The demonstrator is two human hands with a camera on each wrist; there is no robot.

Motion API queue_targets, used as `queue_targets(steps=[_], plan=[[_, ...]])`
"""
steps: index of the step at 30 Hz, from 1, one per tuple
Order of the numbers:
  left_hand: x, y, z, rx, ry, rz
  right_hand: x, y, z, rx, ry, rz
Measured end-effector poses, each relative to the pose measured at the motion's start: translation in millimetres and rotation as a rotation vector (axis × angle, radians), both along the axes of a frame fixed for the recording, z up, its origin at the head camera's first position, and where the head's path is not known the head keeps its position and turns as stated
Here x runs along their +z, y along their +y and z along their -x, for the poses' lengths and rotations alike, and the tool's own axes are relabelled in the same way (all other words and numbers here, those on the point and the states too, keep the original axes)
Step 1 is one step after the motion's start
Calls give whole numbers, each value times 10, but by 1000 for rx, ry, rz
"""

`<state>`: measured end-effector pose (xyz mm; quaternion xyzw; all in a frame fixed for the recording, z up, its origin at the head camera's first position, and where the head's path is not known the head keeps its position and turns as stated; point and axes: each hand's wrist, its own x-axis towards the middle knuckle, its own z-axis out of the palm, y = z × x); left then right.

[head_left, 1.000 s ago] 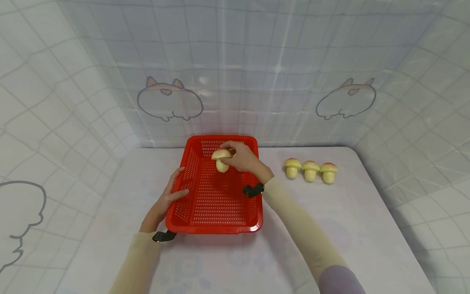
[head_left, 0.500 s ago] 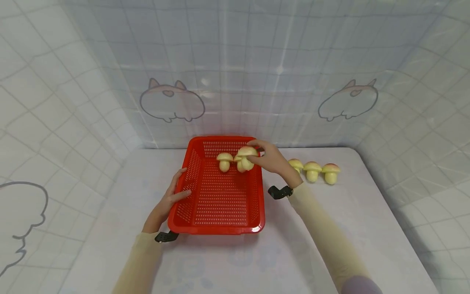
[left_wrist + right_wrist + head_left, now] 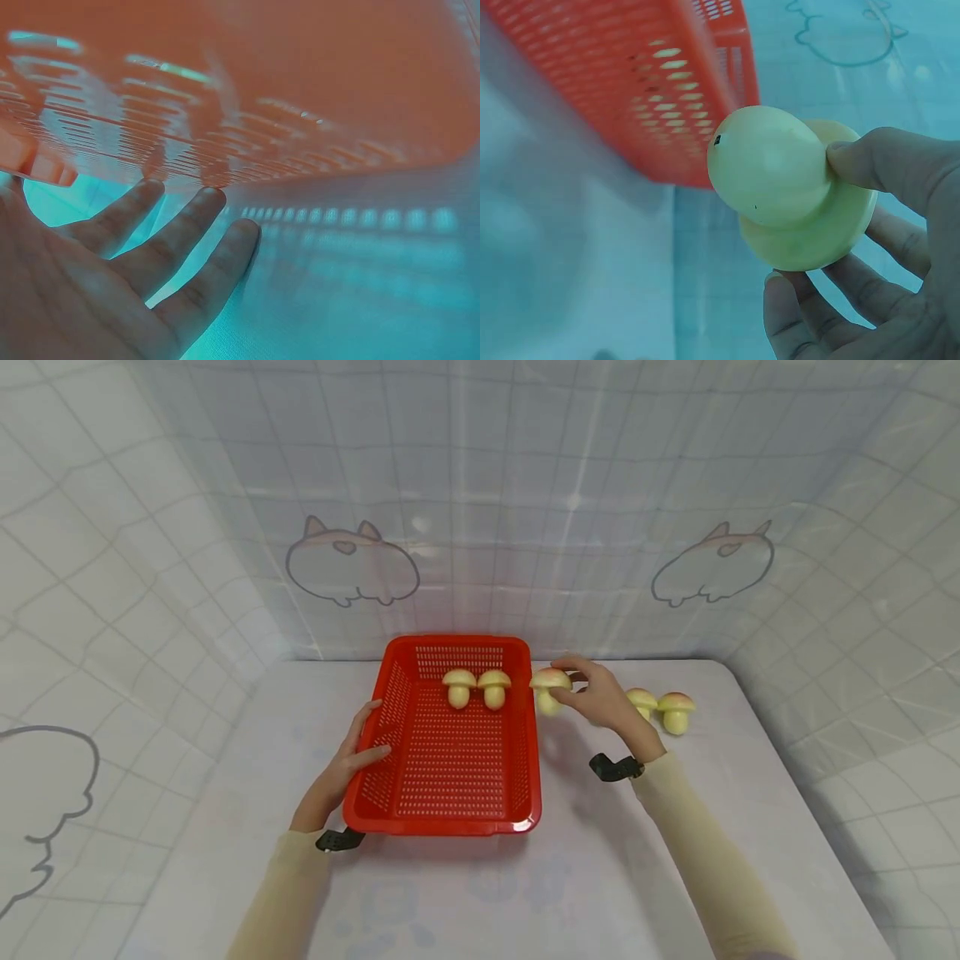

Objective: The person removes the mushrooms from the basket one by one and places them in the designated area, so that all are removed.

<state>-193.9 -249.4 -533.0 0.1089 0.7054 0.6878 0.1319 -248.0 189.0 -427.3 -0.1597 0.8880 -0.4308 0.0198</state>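
My right hand (image 3: pixel 602 697) pinches a yellow toy mushroom (image 3: pixel 549 680) with a pinkish cap, just outside the right wall of a red plastic basket (image 3: pixel 534 760). In the right wrist view the thumb presses on the mushroom (image 3: pixel 772 165) near where stem meets cap, with fingers around the cap's far edge. My left hand (image 3: pixel 337 777) holds the basket's left side, thumb over the rim and inside. Its other fingers (image 3: pixel 187 232) lie against the outer wall in the left wrist view. Two more mushrooms (image 3: pixel 459 688) (image 3: pixel 494 689) sit side by side at the basket's back.
On the white table (image 3: pixel 697 827), to the right of the basket, two mushrooms (image 3: pixel 676 712) (image 3: pixel 641 701) show. My right hand and wrist partly cover the left one. A grid-patterned sheet (image 3: pixel 525 485) rises behind the table and along both sides.
My right hand has carried a mushroom from inside the basket to the right, past its right rim. Two mushrooms in the basket came into view. The left hand stays on the basket.
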Motion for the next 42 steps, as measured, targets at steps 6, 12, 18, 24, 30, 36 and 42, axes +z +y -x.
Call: queue_targets(steps=[6, 12, 18, 24, 30, 36, 42], plan=[[-14, 1, 12, -4, 3, -5, -135, 150, -51, -19, -15, 8], [-14, 4, 5, -5, 5, -15, -290, 271, -93, -35, -32, 10], [-11, 0, 1, -4, 6, -8, -424, 338, -146, -35, 3, -15], [-13, 0, 1, -3, 19, 1, -550, 407, -210, -29, 13, -15], [-14, -6, -3, 0, 28, 10, -661, 491, -265, -29, 25, -34], [-18, 0, -5, 3, 29, 14, -753, 565, -310, -41, 20, -63], [-27, 3, 0, 6, 27, 13, -781, 616, -367, -52, 37, -61]])
